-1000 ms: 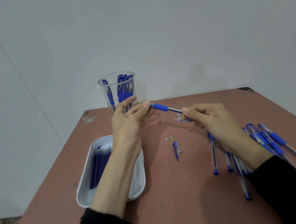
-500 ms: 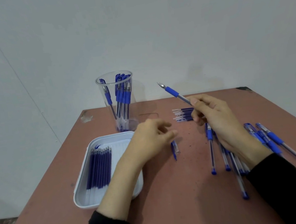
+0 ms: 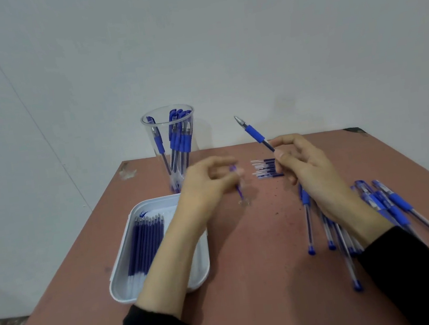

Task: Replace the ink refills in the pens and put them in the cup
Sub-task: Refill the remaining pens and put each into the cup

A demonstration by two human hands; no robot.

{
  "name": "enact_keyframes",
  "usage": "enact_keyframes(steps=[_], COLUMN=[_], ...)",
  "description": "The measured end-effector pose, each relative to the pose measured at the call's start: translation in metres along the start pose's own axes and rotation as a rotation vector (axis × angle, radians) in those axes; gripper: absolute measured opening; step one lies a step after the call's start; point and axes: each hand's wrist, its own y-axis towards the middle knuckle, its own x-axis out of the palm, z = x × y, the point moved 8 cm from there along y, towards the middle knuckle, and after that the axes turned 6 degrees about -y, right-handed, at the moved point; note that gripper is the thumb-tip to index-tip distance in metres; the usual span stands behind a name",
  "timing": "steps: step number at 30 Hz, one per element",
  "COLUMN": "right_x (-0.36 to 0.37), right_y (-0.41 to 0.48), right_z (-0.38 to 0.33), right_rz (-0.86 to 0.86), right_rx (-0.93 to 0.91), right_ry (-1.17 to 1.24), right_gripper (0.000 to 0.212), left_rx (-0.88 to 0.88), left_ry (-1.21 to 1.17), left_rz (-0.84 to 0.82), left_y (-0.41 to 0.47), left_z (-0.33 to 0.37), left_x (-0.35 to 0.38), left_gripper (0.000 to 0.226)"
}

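My right hand (image 3: 307,169) grips a blue-grip pen (image 3: 254,134) by its barrel, tip pointing up and to the left above the table. My left hand (image 3: 208,185) pinches a small blue pen cap (image 3: 238,186), lifted just off the table. A clear plastic cup (image 3: 171,146) with several blue pens stands at the back of the table, left of both hands. A white tray (image 3: 122,278) holding several blue refills (image 3: 147,242) lies under my left forearm.
A small pile of used refills (image 3: 264,168) lies between the hands. Several loose blue pens (image 3: 377,203) spread over the right side of the reddish-brown table (image 3: 250,280). A tiny clear piece (image 3: 245,202) lies below the cap. A grey wall stands behind.
My left hand let go of the pen's tip, dropped to the table and picked up the blue cap. My right hand lifted the pen and tilted its tip upward.
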Motion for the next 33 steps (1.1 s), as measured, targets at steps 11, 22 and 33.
enact_keyframes(steps=[11,22,33], right_x=[0.003,0.004,0.005], right_y=[-0.004,-0.008,-0.009], right_z=[-0.008,-0.016,-0.017], right_rz=[0.003,0.036,0.092], right_rx=[-0.166,-0.260,-0.295], right_ry=[-0.211,-0.304,-0.274], right_gripper=[0.021,0.027,0.026], left_rx=[-0.053,0.016,0.034], left_ry=[-0.811,-0.594,-0.564], left_rz=[0.214,0.245,0.222], left_y=[0.004,0.000,0.002], left_z=[-0.004,0.001,0.000], left_x=[-0.031,-0.030,-0.019], left_gripper=[0.021,0.012,0.016])
